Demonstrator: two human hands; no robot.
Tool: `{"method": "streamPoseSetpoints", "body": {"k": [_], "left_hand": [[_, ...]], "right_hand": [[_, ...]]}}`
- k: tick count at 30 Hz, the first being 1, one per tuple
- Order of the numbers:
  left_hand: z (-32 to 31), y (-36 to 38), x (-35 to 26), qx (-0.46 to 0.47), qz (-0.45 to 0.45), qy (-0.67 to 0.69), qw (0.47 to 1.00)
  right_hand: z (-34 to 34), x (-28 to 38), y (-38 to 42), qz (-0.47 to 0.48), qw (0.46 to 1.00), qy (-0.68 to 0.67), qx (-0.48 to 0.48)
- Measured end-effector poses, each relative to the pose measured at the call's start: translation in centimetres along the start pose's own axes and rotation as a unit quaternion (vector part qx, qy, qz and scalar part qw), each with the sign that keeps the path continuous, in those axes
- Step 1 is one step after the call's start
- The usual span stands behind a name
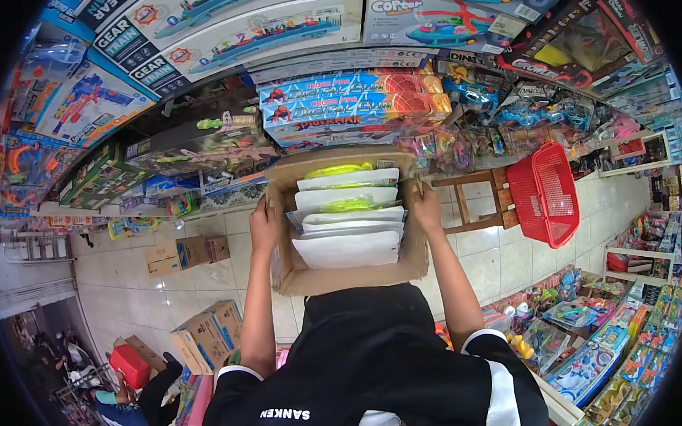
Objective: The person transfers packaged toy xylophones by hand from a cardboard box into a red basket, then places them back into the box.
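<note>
Open brown cardboard box (330, 282) holding a row of flat white panels (345, 249) and neon-yellow pieces (349, 205): between your two hands, before your black-and-white shirt (388, 352) | bare left hand (263, 223): fingers grasping the box's left side | bare right hand (426, 209): fingers grasping its right rim, near the far corner | both arms (261, 308): stretched forward

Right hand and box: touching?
Touching. The head view shows the right hand's fingers overlapping the right rim of the box, no gap between.
</note>
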State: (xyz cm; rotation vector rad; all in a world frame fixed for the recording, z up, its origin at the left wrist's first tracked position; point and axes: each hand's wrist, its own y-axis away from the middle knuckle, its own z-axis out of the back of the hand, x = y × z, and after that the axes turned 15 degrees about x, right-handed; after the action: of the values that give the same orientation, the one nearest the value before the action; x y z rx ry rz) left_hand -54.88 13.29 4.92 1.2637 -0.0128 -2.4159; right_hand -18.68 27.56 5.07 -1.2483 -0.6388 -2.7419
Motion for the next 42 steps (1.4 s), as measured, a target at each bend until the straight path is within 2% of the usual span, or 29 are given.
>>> {"method": "streamPoseSetpoints", "body": {"k": [1, 2, 3, 5, 6, 7, 9, 11, 12, 14, 17, 19, 21, 23, 26, 27, 29, 31, 33, 35, 37, 38, 39, 41, 42], "left_hand": [[-0.6, -0.3, -0.1, -0.061, -0.069, -0.028, 0.995], [-1.2, -0.5, -0.1, -0.121, -0.138, -0.056, 0.981], [-1.1, -0.1, -2.0, -0.117, -0.136, -0.058, 0.982], [-0.6, 1.1, -5.0, -0.034, -0.151, -0.142, 0.978], [-1.3, 1.1, -4.0, 0.067, -0.134, -0.111, 0.982], [-2.2, 1.3, -3.1, 0.073, -0.131, -0.112, 0.982], [-3.8, 1.8, -2.5, 0.258, -0.188, -0.055, 0.946], [-5.2, 3.2, -2.4, 0.259, -0.179, -0.082, 0.946], [-5.8, 3.9, -2.6, 0.256, -0.172, -0.110, 0.945], [-6.4, 4.9, -3.4, 0.243, -0.147, -0.131, 0.950], [-6.1, 5.8, -4.6, 0.232, -0.117, -0.157, 0.953], [-6.3, 6.0, -4.5, 0.239, -0.114, -0.159, 0.951], [-6.2, 6.5, -4.5, 0.218, -0.155, -0.182, 0.946], [-6.1, 7.5, -4.8, 0.213, -0.156, -0.178, 0.948], [-5.3, 8.9, -5.6, 0.198, -0.237, -0.160, 0.937], [-5.4, 9.1, -5.2, 0.196, -0.239, -0.160, 0.938], [-5.8, 9.5, -4.4, 0.259, -0.172, -0.035, 0.950], [-4.4, 10.0, -5.3, 0.237, -0.199, -0.025, 0.950], [-3.6, 10.2, -5.1, 0.160, -0.181, -0.034, 0.970], [-2.9, 10.3, -4.4, 0.134, -0.200, -0.030, 0.970], [-2.1, 10.7, -4.6, 0.088, -0.101, 0.129, 0.983], [-1.3, 11.3, -6.0, 0.095, -0.080, 0.183, 0.975], [-1.5, 11.4, -6.0, 0.094, -0.082, 0.184, 0.975], [-1.9, 11.7, -5.9, 0.048, -0.102, 0.256, 0.960], [-1.9, 12.1, -6.0, 0.087, -0.120, 0.278, 0.949]], "right_hand": [[-0.4, 0.0, -0.4, -0.005, 1.000, -0.001, 0.001], [-1.1, -0.1, -0.8, 0.089, 0.990, 0.033, -0.101], [-1.4, 1.5, -0.4, 0.180, 0.960, 0.067, -0.201], [-1.0, 3.6, 1.4, 0.186, 0.961, 0.088, -0.184], [-1.2, 4.0, 2.0, 0.223, 0.959, 0.092, -0.152], [-1.7, 4.1, 2.5, 0.259, 0.953, 0.097, -0.120], [-3.5, 3.1, 3.3, 0.260, 0.954, 0.114, -0.095], [-5.0, 2.6, 5.0, 0.221, 0.965, 0.094, 0.103], [-5.6, 2.6, 5.9, 0.218, 0.966, 0.094, 0.103], [-6.3, 2.6, 7.5, 0.210, 0.943, 0.204, 0.155], [-6.5, 2.3, 8.7, 0.231, 0.925, 0.268, 0.135], [-6.3, 2.2, 9.2, 0.224, 0.936, 0.236, 0.133], [-6.0, 2.1, 10.0, 0.218, 0.946, 0.204, 0.130], [-5.9, 2.5, 10.8, 0.291, 0.929, 0.216, 0.070], [-4.9, 3.9, 12.3, 0.306, 0.923, 0.222, 0.072], [-4.5, 4.5, 12.7, 0.308, 0.922, 0.224, 0.070], [-3.6, 5.8, 13.2, 0.330, 0.913, 0.238, 0.026], [-2.3, 7.6, 14.0, 0.349, 0.909, 0.226, -0.007], [-1.7, 8.9, 14.6, 0.306, 0.932, 0.146, -0.132], [-1.7, 8.9, 14.9, 0.299, 0.935, 0.115, -0.155], [-2.6, 8.9, 15.5, 0.254, 0.936, -0.048, -0.239], [-2.8, 7.8, 15.8, 0.232, 0.956, -0.023, -0.180], [-3.7, 7.2, 16.3, 0.234, 0.955, -0.022, -0.181], [-5.5, 6.6, 17.3, 0.185, 0.978, -0.085, 0.032], [-6.2, 7.1, 18.1, 0.187, 0.978, -0.085, 0.032]]}}
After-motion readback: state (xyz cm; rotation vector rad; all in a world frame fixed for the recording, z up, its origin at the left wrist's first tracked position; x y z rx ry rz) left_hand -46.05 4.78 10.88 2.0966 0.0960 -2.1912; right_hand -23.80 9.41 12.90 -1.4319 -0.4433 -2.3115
